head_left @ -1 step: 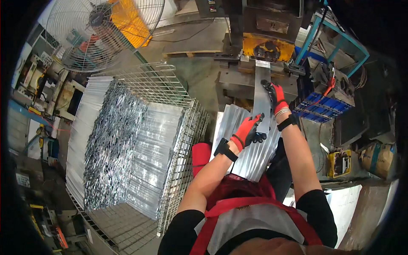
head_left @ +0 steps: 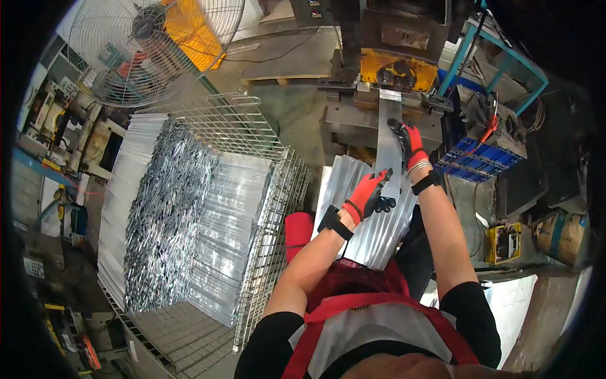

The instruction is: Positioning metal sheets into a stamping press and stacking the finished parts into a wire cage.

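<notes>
A long flat metal strip [head_left: 389, 151] stretches from in front of me to the press [head_left: 398, 72], its far end lying at the tooling. My left hand [head_left: 367, 194], in a red and black glove, holds the strip by its near end, thumb on top and the other fingers partly beneath. Farther along, my gloved right hand [head_left: 410, 142] is closed on the strip's right edge; its undersides are hidden. Below both hands, a stack of ribbed silvery metal strips [head_left: 363, 237] rests close to my body, partly covered by the held strip.
To my left stands a wire cage [head_left: 262, 252] packed with metal strips [head_left: 230, 221]. A large fan [head_left: 148, 38] is behind it. Blue crates [head_left: 470, 161] with tools sit right of the press, near a teal frame [head_left: 533, 69]. A yellow box [head_left: 505, 243] lies farther right.
</notes>
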Motion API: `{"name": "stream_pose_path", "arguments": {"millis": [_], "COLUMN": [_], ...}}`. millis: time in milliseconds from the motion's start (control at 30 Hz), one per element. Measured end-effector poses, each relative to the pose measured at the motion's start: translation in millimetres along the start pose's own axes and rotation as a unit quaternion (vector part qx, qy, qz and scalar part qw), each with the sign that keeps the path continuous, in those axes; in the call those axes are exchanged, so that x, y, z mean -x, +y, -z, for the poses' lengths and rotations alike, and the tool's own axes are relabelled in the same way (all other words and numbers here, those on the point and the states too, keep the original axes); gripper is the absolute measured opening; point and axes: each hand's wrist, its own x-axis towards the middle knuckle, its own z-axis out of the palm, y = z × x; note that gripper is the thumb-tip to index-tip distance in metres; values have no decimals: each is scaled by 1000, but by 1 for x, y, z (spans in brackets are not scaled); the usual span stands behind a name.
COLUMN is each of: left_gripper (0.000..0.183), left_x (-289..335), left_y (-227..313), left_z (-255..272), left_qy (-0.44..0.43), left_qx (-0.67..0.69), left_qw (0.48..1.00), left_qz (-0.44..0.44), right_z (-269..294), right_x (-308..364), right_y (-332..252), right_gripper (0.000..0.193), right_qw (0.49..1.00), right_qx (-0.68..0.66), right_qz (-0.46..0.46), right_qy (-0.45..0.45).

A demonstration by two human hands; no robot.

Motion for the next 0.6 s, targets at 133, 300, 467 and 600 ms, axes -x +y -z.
{"name": "stream_pose_path", "arguments": {"millis": [133,300,467,600], "left_gripper": [30,35,31,25], "left_x": [-2,21,55,95], "left_y": [2,-1,-47,-70], "left_z": [1,-9,16,28], "left_qy": [-30,-88,-52,66], "left_qx": [0,-17,-138,-286], "left_qw": [999,995,982,948], "left_qz": [-23,-39,-114,-120], "right_z": [12,29,23,51], "right_x": [-20,-16,90,156], "right_y": [22,25,27,97], "right_gripper": [17,23,32,55], "right_qw": [992,994,987,999], "right_qx": [-90,-80,-86,-26], "right_qz": [66,55,101,-4], "right_qy": [-52,-57,-92,-37]}}
